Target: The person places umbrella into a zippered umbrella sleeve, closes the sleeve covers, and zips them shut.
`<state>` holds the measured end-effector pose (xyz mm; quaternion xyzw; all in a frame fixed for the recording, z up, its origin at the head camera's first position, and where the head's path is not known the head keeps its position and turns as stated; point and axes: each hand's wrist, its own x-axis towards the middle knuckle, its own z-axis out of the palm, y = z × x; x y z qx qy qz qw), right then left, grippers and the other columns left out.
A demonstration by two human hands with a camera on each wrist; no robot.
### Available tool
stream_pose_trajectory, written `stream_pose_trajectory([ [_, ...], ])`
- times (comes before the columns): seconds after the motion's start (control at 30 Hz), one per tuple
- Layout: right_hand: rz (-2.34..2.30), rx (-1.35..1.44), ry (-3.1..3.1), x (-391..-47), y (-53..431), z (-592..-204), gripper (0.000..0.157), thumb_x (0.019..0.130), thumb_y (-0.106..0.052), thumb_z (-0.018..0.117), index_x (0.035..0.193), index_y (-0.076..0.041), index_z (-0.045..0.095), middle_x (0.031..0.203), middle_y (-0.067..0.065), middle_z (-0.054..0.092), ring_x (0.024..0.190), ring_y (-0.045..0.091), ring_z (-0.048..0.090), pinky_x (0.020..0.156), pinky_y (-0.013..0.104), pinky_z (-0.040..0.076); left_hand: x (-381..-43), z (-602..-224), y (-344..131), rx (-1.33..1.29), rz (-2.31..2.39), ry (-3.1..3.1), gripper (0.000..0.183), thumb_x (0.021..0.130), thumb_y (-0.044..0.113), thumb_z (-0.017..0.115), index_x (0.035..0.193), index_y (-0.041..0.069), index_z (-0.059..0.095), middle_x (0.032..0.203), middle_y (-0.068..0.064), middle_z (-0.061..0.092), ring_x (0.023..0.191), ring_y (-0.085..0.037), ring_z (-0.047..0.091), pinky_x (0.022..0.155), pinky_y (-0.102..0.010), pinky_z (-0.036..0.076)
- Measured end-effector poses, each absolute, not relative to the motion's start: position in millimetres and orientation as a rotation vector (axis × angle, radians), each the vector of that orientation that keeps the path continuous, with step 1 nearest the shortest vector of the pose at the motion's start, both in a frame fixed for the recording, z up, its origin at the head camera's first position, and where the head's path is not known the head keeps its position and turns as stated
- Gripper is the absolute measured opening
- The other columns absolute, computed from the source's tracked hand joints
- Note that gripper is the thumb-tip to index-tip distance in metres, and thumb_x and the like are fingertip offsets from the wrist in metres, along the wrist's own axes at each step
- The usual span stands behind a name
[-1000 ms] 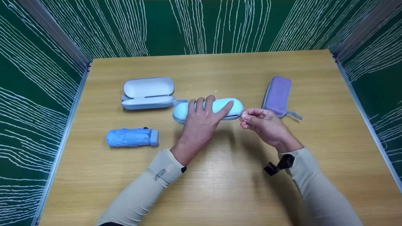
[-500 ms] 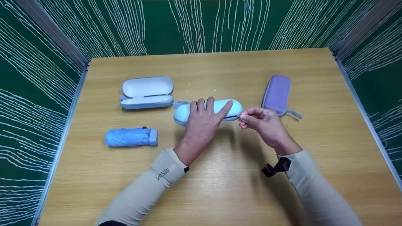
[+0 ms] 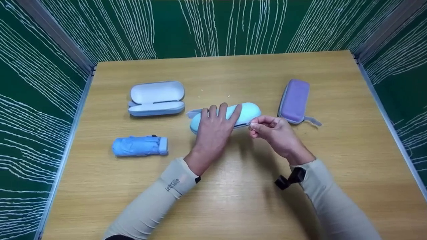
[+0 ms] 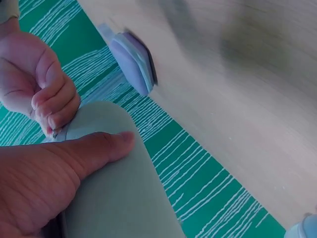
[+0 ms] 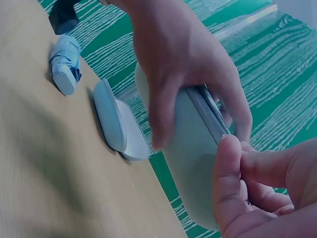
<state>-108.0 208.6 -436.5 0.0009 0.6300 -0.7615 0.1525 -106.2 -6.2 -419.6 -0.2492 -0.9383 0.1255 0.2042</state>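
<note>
A mint-green hard zip case (image 3: 247, 111) is in the middle of the head view, slightly tilted, with a grey strap at its left end. My left hand (image 3: 215, 130) grips it from above, fingers over the far side; in the left wrist view the thumb (image 4: 101, 148) lies along its face. At the case's near right edge my right hand (image 3: 275, 133) pinches the zipper pull, mostly hidden by the fingertips. Zipper teeth (image 5: 216, 115) show between the two hands in the right wrist view, with a dark gap beside them under the left hand.
An open pale blue hard case (image 3: 156, 108) lies at the back left. In front of it is a folded blue compact umbrella (image 3: 138, 146). A purple zip case (image 3: 295, 100) with a grey strap lies behind the right hand. Green panels (image 3: 186, 33) enclose the table.
My right hand has moved a little left along the case's near edge, with the zipper pull. The case has turned slightly, its right end now farther back.
</note>
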Motion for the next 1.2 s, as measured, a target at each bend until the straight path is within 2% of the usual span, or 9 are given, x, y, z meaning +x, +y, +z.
stream_pose_trajectory([
  [0.27, -2.335, 0.006, 1.638, -115.4, 231.1, -440.9, 0.022, 0.101, 0.009, 0.054, 0.094, -0.004, 0.071, 0.088, 0.007, 0.069, 0.078, 0.014, 0.067, 0.078, 0.025, 0.058, -109.1, -414.8, -29.0, -0.756, 0.106, -2.476, 0.051, 0.095, 0.019, 0.073, 0.142, 0.019, 0.054, 0.132, -0.014, 0.062, 0.115, -0.034, 0.063, 0.093, -0.048, 0.053],
  [0.37, -2.366, -0.003, 1.605, -118.5, 236.1, -443.1, 0.025, 0.103, 0.009, 0.051, 0.093, -0.005, 0.07, 0.087, 0.006, 0.067, 0.077, 0.014, 0.066, 0.077, 0.023, 0.056, -109.4, -414.5, -36.2, -0.839, -0.033, -2.39, 0.05, 0.094, 0.022, 0.075, 0.14, 0.019, 0.056, 0.135, -0.015, 0.062, 0.117, -0.035, 0.062, 0.095, -0.048, 0.052],
  [0.53, -2.449, -0.006, 1.523, -124.3, 238.5, -446.6, 0.024, 0.103, 0.008, 0.05, 0.092, -0.005, 0.068, 0.087, 0.006, 0.066, 0.076, 0.014, 0.064, 0.075, 0.021, 0.055, -107.2, -416.2, -42.0, -0.97, -0.271, -2.25, 0.056, 0.089, 0.028, 0.082, 0.137, 0.019, 0.054, 0.136, -0.015, 0.061, 0.116, -0.034, 0.063, 0.096, -0.046, 0.052],
  [0.63, -2.475, -0.022, 1.501, -126.5, 238.5, -448.3, 0.021, 0.103, 0.006, 0.053, 0.093, -0.004, 0.067, 0.087, 0.007, 0.066, 0.075, 0.014, 0.064, 0.075, 0.022, 0.055, -105.5, -417.1, -41.4, -1.031, -0.37, -2.177, 0.055, 0.09, 0.028, 0.081, 0.136, 0.018, 0.051, 0.135, -0.015, 0.061, 0.116, -0.033, 0.062, 0.098, -0.044, 0.052],
  [0.83, -2.457, -0.074, 1.523, -126.2, 236.1, -446.2, 0.027, 0.103, 0.01, 0.049, 0.093, -0.005, 0.069, 0.088, 0.007, 0.066, 0.076, 0.015, 0.065, 0.075, 0.023, 0.056, -103.6, -415.9, -36.8, -1.088, -0.374, -2.099, 0.046, 0.096, 0.024, 0.075, 0.136, 0.017, 0.052, 0.135, -0.014, 0.061, 0.116, -0.031, 0.062, 0.1, -0.041, 0.052],
  [1.2, -2.376, -0.232, 1.576, -117.7, 223.7, -433.8, 0.027, 0.101, 0.013, 0.05, 0.093, -0.005, 0.069, 0.088, 0.009, 0.067, 0.079, 0.017, 0.066, 0.075, 0.025, 0.056, -99.9, -414.1, -29.9, -1.036, -0.286, -2.134, 0.045, 0.096, 0.02, 0.074, 0.138, 0.016, 0.056, 0.137, -0.013, 0.06, 0.114, -0.032, 0.061, 0.099, -0.043, 0.052],
])
